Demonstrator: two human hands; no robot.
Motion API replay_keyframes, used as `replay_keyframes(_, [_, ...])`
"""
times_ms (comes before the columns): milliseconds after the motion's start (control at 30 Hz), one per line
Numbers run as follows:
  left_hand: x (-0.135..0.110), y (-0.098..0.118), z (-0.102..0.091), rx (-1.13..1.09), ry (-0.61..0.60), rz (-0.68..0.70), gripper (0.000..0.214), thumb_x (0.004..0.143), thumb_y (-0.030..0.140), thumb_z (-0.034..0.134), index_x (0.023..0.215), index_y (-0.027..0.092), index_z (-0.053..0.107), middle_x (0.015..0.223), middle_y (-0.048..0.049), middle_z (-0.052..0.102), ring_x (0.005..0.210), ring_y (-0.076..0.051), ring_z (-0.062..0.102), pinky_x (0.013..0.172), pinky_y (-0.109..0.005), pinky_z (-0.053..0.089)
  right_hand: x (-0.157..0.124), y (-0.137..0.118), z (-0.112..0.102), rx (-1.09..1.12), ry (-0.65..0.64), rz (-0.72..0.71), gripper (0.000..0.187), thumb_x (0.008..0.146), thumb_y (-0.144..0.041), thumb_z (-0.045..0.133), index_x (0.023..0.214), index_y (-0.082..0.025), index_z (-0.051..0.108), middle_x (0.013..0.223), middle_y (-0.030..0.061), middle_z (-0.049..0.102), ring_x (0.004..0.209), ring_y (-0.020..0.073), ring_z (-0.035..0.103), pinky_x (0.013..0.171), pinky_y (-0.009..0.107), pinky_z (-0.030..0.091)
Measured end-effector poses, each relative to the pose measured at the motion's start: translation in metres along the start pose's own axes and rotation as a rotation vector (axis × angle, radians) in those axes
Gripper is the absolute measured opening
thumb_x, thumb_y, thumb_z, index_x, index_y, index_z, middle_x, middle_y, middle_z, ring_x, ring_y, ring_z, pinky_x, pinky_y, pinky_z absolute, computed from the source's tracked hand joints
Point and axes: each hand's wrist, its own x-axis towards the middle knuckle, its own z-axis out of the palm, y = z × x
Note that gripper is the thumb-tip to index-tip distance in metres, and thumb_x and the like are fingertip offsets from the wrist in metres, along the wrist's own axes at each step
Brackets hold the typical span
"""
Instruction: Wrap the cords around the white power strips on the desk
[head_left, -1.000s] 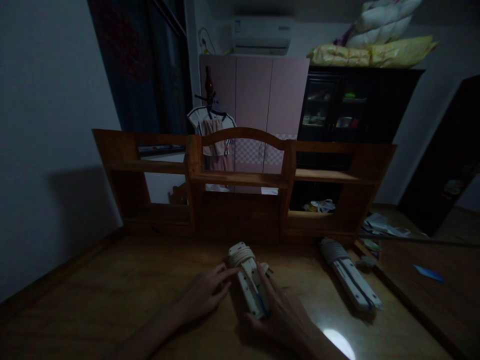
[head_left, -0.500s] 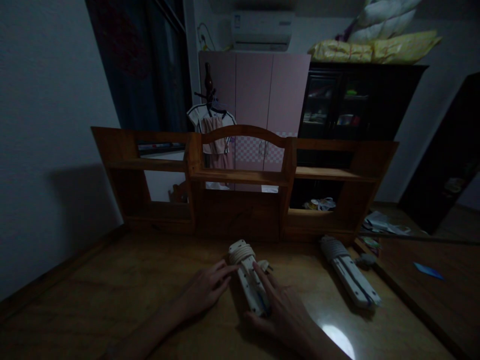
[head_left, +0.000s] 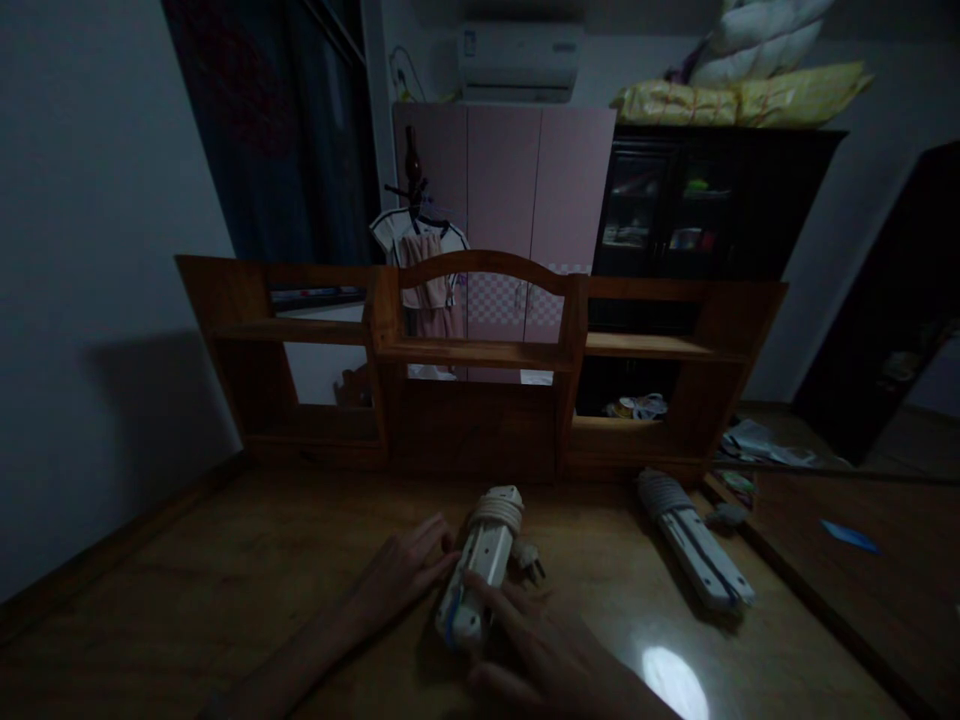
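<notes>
A white power strip (head_left: pixel 487 550) lies on the wooden desktop in front of me, its pale cord wound round the far end. The cord's plug (head_left: pixel 529 565) sticks out to the right of it. Along the near part of the strip runs something blue. My left hand (head_left: pixel 405 570) rests at the strip's left edge, fingers loosely bent and apart, thumb tip close to its side. Across the near end, my right hand (head_left: pixel 544 640) has its fingers on top of the strip and the thumb by the lower end. Its other fingertips are hard to make out in the dim light.
To the right lies a second power strip (head_left: pixel 694 550) with grey cord wound round it. A wooden shelf unit (head_left: pixel 480 430) stands along the desk's back edge. A lower wooden surface (head_left: pixel 847 590) with a blue card (head_left: pixel 849 536) is at the right.
The near power strip has turned: its far end now leans right and its near end has swung left. Its plug shows more fully. My right hand has moved slightly left and down.
</notes>
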Motion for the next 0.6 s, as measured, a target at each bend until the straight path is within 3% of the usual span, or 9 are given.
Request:
replay_keyframes(200, [-0.002,0.004,-0.002,0.067,-0.018,-0.012,0.029,0.095,0.042,0.04,0.088,0.019,0.056,0.09,-0.0028,0.057,0.08,-0.015,0.056,0.072,-0.025,0.043,0.0,0.01,0.007,-0.049,0.147,-0.009,0.059,0.094,-0.039,0.046,0.147,-0.03,0.02,0.126,0.0063,0.057,0.096,0.0216,0.062,0.082,0.031,0.048])
replay_keyframes(400, [-0.003,0.004,-0.006,0.042,0.009,-0.068,0.039,0.097,0.037,0.03,0.077,0.02,0.058,0.077,-0.003,0.06,0.072,-0.016,0.056,0.069,-0.027,0.042,0.003,0.035,0.004,0.013,0.328,0.006,0.04,0.098,-0.034,0.037,0.136,-0.024,0.04,0.108,0.0077,0.065,0.076,0.0163,0.065,0.068,0.025,0.047])
replay_keyframes(467, [-0.001,0.004,-0.008,-0.027,0.075,-0.132,0.036,0.097,0.038,0.03,0.084,0.02,0.058,0.083,-0.0035,0.062,0.076,-0.017,0.058,0.071,-0.027,0.042,0.003,0.047,0.001,0.055,0.39,0.043,0.035,0.099,-0.033,0.035,0.13,-0.023,0.045,0.097,0.0055,0.068,0.071,0.015,0.064,0.064,0.024,0.046])
replay_keyframes(600, [0.01,0.007,-0.004,-0.166,0.121,-0.318,0.044,0.093,0.052,0.035,0.122,0.021,0.047,0.085,-0.0032,0.064,0.075,-0.018,0.061,0.07,-0.028,0.045,0.003,0.067,-0.003,0.022,0.505,0.149,0.029,0.099,-0.032,0.035,0.117,-0.021,0.054,0.082,0.0042,0.068,0.07,0.0171,0.064,0.061,0.025,0.044])
